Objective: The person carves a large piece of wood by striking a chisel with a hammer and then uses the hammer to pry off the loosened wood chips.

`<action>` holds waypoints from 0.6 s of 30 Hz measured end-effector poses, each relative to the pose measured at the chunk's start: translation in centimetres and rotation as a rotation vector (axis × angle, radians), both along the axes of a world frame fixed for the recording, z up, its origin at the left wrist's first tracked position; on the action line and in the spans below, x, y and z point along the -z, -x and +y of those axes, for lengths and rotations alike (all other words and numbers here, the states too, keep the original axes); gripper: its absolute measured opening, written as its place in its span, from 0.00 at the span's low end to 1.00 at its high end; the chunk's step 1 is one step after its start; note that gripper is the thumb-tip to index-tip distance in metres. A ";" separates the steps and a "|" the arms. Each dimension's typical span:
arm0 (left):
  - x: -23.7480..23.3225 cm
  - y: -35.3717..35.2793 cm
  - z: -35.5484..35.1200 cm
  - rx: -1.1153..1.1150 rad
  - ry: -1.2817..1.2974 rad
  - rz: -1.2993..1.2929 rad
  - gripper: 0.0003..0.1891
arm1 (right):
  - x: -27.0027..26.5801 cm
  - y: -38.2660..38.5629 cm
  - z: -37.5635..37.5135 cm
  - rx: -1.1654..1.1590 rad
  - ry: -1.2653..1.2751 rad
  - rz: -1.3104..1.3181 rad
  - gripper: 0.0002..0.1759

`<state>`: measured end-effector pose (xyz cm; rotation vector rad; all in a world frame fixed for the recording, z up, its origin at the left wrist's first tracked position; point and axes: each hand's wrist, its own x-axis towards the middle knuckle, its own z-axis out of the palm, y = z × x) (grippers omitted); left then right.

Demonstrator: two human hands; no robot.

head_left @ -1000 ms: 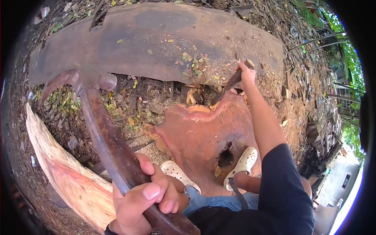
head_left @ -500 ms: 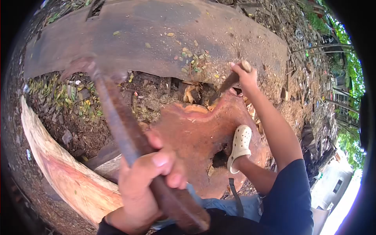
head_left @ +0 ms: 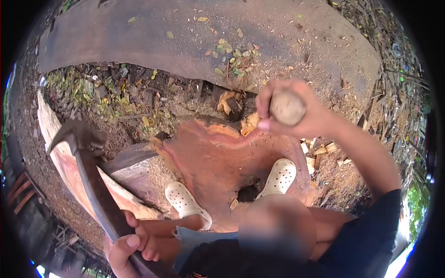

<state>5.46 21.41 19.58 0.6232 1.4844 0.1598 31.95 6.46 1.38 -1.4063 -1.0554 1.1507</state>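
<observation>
At lower left, my left hand [head_left: 127,250] is closed around the handle of a claw hammer [head_left: 95,185]. The hammer's dark metal head points up and away from me. My right hand [head_left: 296,109] wraps round the wooden handle of a chisel [head_left: 287,107], its round butt facing the camera; its blade is hidden behind the hand. Below both hands lies a broad reddish wood slab [head_left: 218,164] with a wavy raised edge and a dark hole [head_left: 248,192]. My right hand is above the slab's far right edge.
My feet wear white clogs [head_left: 282,176] on the slab. A long pale split log [head_left: 60,143] lies at left. Beyond the slab is a large flat brown sheet [head_left: 185,41] with scattered leaves. Wood chips [head_left: 324,150] and debris cover the ground. A blurred patch hides part of my lap.
The hammer has moved down and left, away from the middle. My right hand with the chisel has risen toward the camera, and the handle now shows end-on. My view has shifted; both clogs show.
</observation>
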 end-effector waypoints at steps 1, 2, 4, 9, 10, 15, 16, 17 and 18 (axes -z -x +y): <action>-0.1 0.5 -0.3 0.060 -0.004 0.037 0.19 | -1.6 -1.3 0.5 0.073 0.043 0.022 0.11; -0.3 0.6 -0.7 0.058 -0.005 0.068 0.19 | -3.1 -2.8 0.8 0.148 0.085 0.032 0.11; -0.9 0.8 -1.6 0.050 -0.004 0.126 0.19 | -4.8 -5.4 0.3 0.252 0.047 -0.040 0.09; -1.9 1.9 -3.7 0.020 0.007 0.201 0.21 | -5.6 -7.0 -1.7 0.366 -0.189 0.034 0.11; -2.1 2.1 -4.4 0.005 0.001 0.231 0.21 | -5.2 -6.7 -1.9 0.398 -0.185 0.112 0.11; -2.3 2.2 -7.9 -0.042 -0.077 0.397 0.22 | -0.5 -1.6 -1.4 0.554 -0.241 0.401 0.10; -2.3 2.3 -8.5 -0.039 -0.062 0.431 0.22 | 0.4 -0.3 -1.0 0.604 -0.299 0.537 0.11; -2.3 2.5 -9.0 -0.032 -0.049 0.465 0.22 | 1.0 0.6 -1.0 0.594 -0.286 0.536 0.11; -2.3 2.6 -9.3 -0.023 -0.040 0.495 0.22 | 1.6 1.3 -0.9 0.587 -0.278 0.534 0.11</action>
